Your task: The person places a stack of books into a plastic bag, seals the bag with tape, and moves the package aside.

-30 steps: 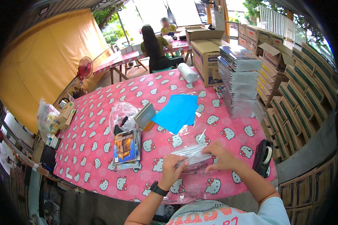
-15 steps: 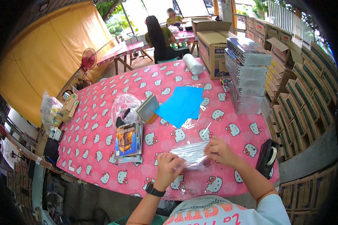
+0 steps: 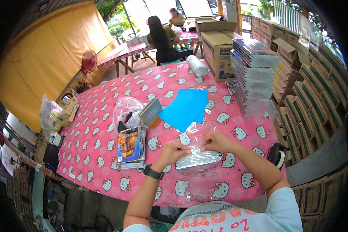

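A flat, silvery-white packet (image 3: 199,160) in clear plastic lies on the pink cat-print tablecloth in front of me. My left hand (image 3: 174,152), with a dark watch on its wrist, is closed in a pinch on the clear plastic at the packet's far left edge. On the far right side, my right hand (image 3: 215,141) pinches the same plastic between thumb and fingers. The plastic is see-through and glossy, so its exact edges are hard to make out. To the left lies a stack of glossy-covered notebooks (image 3: 130,146).
Blue sheets (image 3: 185,109) lie beyond the packet, beside a grey block-like item (image 3: 150,112) and a clear plastic bag (image 3: 128,110). A tall stack of spiral notebooks (image 3: 255,77), a carton (image 3: 218,54) and a black tape dispenser (image 3: 275,155) stand right. Two people sit farther off.
Both hands have moved away from me to the packet's far edge. The packet has shifted or turned, and its silvery face now shows on my side of the hands.
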Available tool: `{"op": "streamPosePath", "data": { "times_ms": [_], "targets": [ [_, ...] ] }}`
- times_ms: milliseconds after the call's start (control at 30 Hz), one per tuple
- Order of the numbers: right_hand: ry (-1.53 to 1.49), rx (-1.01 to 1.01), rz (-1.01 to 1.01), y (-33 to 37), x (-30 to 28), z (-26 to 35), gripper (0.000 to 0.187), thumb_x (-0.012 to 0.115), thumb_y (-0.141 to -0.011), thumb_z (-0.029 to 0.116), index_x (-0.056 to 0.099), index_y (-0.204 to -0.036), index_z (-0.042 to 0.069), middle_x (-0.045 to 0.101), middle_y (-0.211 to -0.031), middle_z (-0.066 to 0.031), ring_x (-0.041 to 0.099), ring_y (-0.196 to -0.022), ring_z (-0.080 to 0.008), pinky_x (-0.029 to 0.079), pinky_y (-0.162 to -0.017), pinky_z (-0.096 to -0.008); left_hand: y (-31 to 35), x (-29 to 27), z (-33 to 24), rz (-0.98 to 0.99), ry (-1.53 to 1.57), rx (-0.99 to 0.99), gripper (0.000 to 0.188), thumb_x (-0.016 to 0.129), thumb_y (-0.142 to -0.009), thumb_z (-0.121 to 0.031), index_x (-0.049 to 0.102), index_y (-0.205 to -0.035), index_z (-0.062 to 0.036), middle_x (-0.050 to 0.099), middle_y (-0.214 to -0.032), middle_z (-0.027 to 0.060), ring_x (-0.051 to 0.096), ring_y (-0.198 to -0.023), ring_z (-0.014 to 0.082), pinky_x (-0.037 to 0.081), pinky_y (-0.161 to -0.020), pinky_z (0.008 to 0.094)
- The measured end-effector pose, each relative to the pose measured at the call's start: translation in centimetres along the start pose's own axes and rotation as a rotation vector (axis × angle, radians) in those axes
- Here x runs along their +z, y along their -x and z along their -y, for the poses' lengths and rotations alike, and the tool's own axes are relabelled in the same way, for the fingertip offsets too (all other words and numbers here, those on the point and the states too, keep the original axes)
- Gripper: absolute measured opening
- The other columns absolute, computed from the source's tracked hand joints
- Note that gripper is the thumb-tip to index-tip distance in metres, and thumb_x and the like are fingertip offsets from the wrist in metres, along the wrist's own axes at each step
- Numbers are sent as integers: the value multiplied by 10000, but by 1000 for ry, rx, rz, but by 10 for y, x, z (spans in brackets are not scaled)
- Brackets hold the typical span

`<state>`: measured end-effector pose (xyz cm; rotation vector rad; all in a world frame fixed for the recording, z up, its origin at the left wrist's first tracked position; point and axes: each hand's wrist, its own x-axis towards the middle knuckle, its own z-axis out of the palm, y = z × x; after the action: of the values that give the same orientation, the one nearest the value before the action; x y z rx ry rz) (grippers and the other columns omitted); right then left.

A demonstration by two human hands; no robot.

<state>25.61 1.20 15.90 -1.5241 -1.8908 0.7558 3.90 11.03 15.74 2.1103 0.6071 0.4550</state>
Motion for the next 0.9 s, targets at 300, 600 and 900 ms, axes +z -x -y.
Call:
{"op": "streamPosePath", "data": {
  "times_ms": [300, 600, 900],
  "targets": [
    [681, -295, 159, -18, -9, 25, 123, 588, -738, 160, 600, -758, 39, 592, -722, -60, 597, -700, -233, 469, -641, -364, 0, -4, -22, 7, -775, 483, 152, 666, -702, -166, 660, -817, -66, 604, -698, 73, 586, -619, 223, 472, -539, 346],
    [787, -320, -107, 52, 18, 35, 367, 592, -780, 277, 576, -1103, 103, 567, -1157, -45, 506, -1120, -183, 347, -948, -481, 46, 27, -35, -131, -750, 434, 486, 697, -690, -189, 557, -1123, -19, 479, -1288, 146, 419, -1228, 316, 324, -1008, 469],
    [124, 346, -926, 185, 52, 27, 378, 633, -782, 236, 579, -1124, 84, 561, -1137, -116, 531, -1038, -264, 342, -965, -442, 50, 31, -14, -91, -676, 531, 424, 616, -739, -72, 568, -1160, -70, 523, -1254, 121, 488, -1171, 287, 419, -923, 403]
  ]
}}
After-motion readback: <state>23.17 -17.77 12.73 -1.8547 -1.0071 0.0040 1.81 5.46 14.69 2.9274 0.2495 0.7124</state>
